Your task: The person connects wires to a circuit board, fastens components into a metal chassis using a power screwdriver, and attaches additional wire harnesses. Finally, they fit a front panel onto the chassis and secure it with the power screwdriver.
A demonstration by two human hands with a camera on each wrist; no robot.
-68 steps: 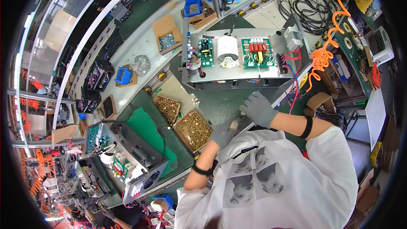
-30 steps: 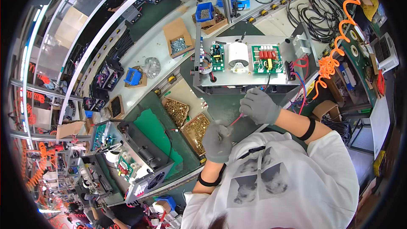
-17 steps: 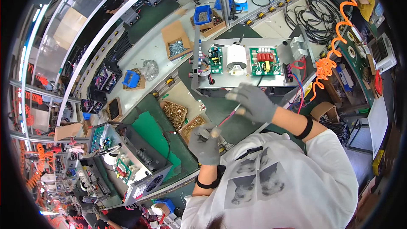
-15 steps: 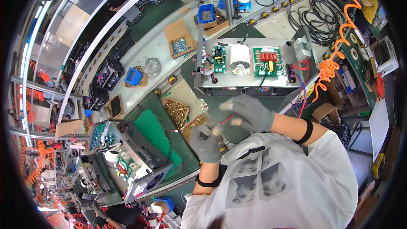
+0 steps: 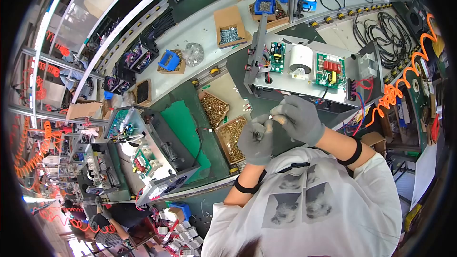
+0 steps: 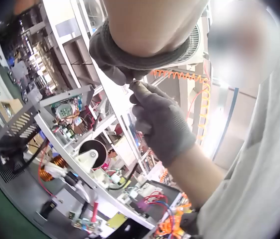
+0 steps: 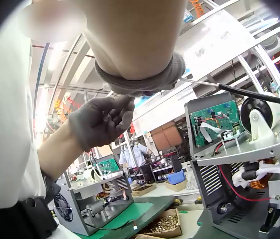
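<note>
Gloved fingertips meet at chest height over the near edge of the assembly bench: the right hand (image 5: 299, 120) has thumb and fingers curled tight on a thin black wire (image 7: 239, 92). The left hand (image 5: 256, 139), its fingers likewise curled in, appears to pinch the wire's near end at the same spot, though the gloves hide the contact itself. From that pinch the wire runs in a straight line away from the person, its long axis aimed at the open inverter chassis (image 5: 290, 84). The chassis sits on the bench just beyond the hands, a green circuit board (image 5: 330, 70) and a white round transformer (image 5: 300, 58) showing on its upper face. The right hand lies nearer the chassis, just short of its front edge. The left hand is on the side away from it, just beside two cardboard boxes of brass screws (image 5: 232, 135) near the bench's front edge. A second open chassis (image 5: 143, 154) stands well apart toward the bench's left end
</note>
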